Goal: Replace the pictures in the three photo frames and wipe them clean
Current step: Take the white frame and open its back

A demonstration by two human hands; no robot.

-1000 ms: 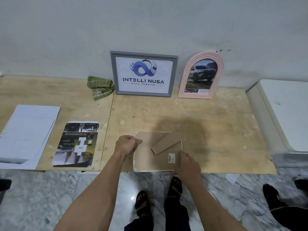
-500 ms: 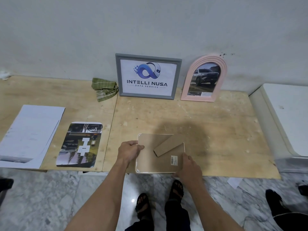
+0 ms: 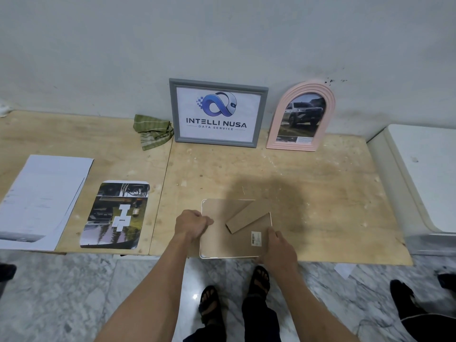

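Little has shifted: both hands, left point(image 3: 191, 224) and right point(image 3: 278, 245), still grip the face-down frame point(image 3: 232, 240) at the tabletop's point(image 3: 320, 193) front edge, backing unopened.

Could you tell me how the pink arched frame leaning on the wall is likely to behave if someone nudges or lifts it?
The pink arched frame stands nearly upright against the wall on its narrow bottom edge, so a nudge would probably tip or slide it. It looks rigid, likely light. Its front may be glazed, so possibly fragile.
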